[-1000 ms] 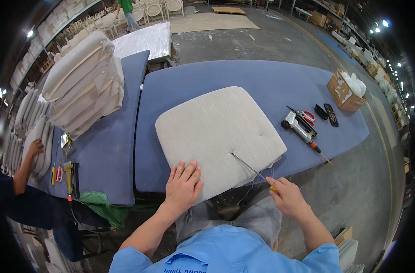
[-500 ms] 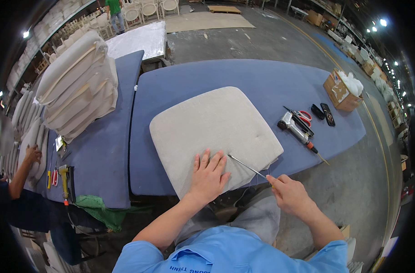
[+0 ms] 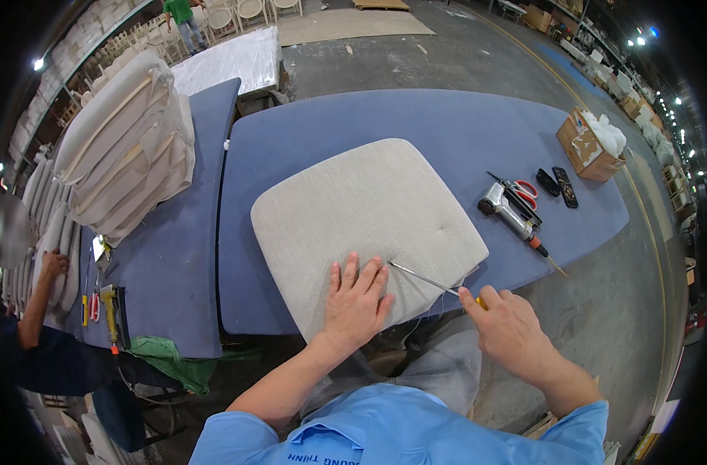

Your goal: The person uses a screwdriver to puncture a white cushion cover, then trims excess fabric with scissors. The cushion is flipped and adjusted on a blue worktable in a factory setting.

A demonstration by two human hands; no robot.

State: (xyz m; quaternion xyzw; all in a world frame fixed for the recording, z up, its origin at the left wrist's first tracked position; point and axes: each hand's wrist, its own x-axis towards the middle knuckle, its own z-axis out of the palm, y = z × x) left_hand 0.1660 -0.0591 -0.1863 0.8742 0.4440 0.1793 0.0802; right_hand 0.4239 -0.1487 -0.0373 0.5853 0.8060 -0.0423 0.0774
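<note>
Right grip (image 3: 508, 322) clamped on a yellow-handled tool (image 3: 424, 279); its shaft runs up and leftward from this grip, tip against the cushion (image 3: 361, 201). Cushion on the tabletop (image 3: 307, 124), ahead and left of the right grip. Left grip (image 3: 355, 310) laid flat on it, fingers slightly apart, near the tip. Beyond the right grip: staple gun (image 3: 512, 215), scissors (image 3: 525, 191).

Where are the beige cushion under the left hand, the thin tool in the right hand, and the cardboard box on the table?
Beige cushion (image 3: 369, 213), head view: its upper face.
Thin tool (image 3: 423, 277), head view: its metal shaft.
Cardboard box (image 3: 578, 146), head view: its left side.
</note>
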